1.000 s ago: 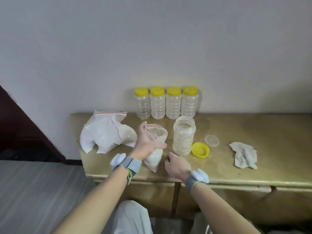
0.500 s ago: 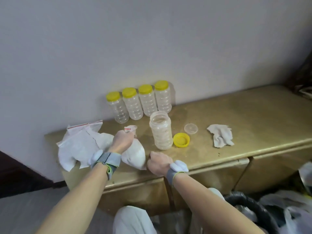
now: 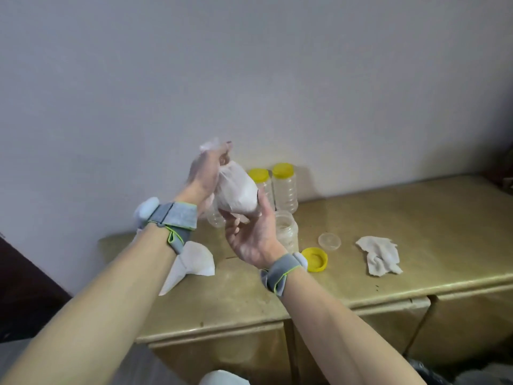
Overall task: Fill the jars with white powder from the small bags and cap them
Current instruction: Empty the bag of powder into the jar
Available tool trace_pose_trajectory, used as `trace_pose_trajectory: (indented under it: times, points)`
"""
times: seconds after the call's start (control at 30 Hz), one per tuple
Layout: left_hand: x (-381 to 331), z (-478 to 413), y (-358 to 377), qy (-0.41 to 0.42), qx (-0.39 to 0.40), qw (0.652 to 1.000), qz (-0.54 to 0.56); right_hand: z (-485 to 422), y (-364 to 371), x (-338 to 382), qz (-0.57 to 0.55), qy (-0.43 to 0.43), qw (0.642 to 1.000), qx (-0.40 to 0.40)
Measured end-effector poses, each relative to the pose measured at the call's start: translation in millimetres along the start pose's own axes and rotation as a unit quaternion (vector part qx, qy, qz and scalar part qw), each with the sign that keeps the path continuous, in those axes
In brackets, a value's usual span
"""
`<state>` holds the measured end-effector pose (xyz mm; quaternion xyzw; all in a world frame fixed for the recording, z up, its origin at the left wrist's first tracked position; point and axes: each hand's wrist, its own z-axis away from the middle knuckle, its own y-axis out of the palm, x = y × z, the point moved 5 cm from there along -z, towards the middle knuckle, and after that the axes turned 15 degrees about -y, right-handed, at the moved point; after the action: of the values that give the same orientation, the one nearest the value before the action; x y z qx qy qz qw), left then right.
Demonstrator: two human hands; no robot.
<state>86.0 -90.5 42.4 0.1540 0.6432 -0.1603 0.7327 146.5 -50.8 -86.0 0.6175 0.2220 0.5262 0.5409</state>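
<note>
L hand is clamped round the neck of the powder bag; R hand is cupped under its base, thumb up the side. Bag is held in mid-air between them, above & left of the open jar.

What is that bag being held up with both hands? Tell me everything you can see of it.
The bag is a small clear plastic pouch, bulging with white powder. It is held in the air above the cabinet top, tilted, with its neck uppermost. The left hand grips the crumpled neck. The right hand cups the bottom, thumb against the side. The bag sits in front of the capped jars. Its top edge is too blurred to tell whether it is open or sealed.
</note>
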Motion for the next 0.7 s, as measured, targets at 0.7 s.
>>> trace_pose_trajectory:
  times: [0.7]
  points:
    - [92,-24,77,-0.017,0.138,0.914,-0.382,-22,-69,176,0.321,-0.244,0.911,-0.086]
